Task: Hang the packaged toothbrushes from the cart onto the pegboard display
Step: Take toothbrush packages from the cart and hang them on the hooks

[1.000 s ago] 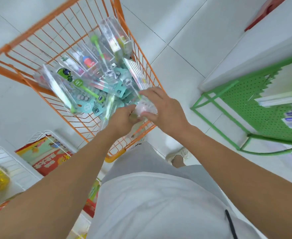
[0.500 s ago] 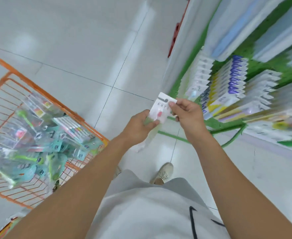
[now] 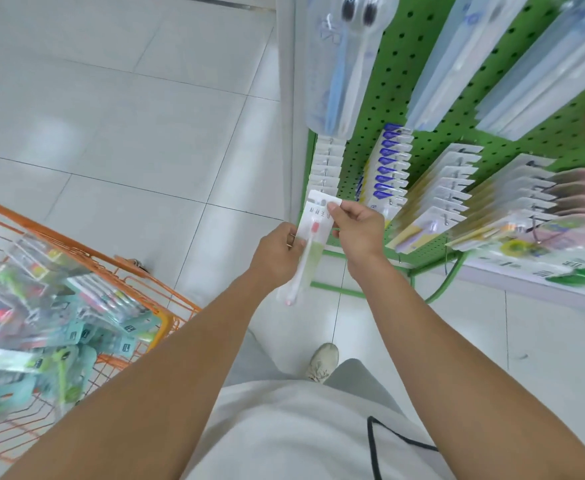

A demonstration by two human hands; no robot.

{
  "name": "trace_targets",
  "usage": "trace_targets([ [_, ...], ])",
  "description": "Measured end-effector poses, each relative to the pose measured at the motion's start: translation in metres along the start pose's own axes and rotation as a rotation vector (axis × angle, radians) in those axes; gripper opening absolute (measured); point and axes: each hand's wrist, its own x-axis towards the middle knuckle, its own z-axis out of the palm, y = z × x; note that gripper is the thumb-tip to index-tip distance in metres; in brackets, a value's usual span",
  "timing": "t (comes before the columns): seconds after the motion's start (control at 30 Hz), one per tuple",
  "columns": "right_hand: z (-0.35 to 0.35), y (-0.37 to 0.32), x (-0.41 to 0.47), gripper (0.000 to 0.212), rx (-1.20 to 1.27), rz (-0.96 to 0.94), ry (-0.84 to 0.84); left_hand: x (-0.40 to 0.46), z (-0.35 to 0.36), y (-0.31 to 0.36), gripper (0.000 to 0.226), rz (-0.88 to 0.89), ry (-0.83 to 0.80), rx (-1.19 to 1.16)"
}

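Shirt (image 3: 284, 434) fills the near foreground, white, with one shoe (image 3: 323, 362) on the tiled floor (image 3: 111, 133) just beyond it. Both forearms reach out from here toward the middle of the scene. To the near left stands the orange wire cart (image 3: 145, 271), heaped with blurred packs (image 3: 59, 323) of toothbrushes (mostly teal and green cards). Further out, the left hand (image 3: 277, 254) grips the held pack (image 3: 313, 237) at its left edge, fingers curled round it, while the right hand (image 3: 360, 230) pinches its top right corner between thumb and fingers. The pack is upright, its brush head pink, its top just below the leftmost row of hung packs (image 3: 325, 164). Beyond and to the right rises the green pegboard (image 3: 408, 64), with more rows on hooks, one blue-topped (image 3: 389, 168); the far right ones are blurred. At the far top hang larger clear packs (image 3: 346, 64).
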Motion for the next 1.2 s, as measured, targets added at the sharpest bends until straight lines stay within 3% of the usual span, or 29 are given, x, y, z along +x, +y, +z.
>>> trace_targets([
  [0.3,0.014,0.010,0.024,0.021,-0.056,-0.033,0.090,0.023,0.004,-0.001,0.025,-0.106,-0.128,-0.016],
  [0.53,0.015,0.017,0.030,0.006,-0.171,-0.109,0.127,0.023,0.002,-0.009,0.041,-0.113,-0.144,-0.028],
  [0.77,0.012,0.025,0.028,0.025,-0.123,-0.068,0.173,0.017,-0.004,-0.028,0.028,-0.138,-0.039,-0.111],
  [0.93,0.026,0.058,-0.009,0.009,-0.086,0.063,0.245,-0.009,-0.018,-0.060,0.025,-0.224,0.081,-0.150],
  [1.0,0.045,0.081,-0.037,0.005,-0.162,0.094,0.091,-0.032,-0.030,-0.081,0.024,-0.278,0.153,-0.149],
  [1.1,0.086,0.116,-0.083,0.005,-0.367,0.184,-0.398,-0.083,-0.052,-0.124,0.024,-0.389,0.276,-0.114],
  [1.2,0.130,0.140,-0.127,0.003,-0.630,0.095,-0.801,-0.143,-0.076,-0.173,0.025,-0.542,0.391,-0.056],
])
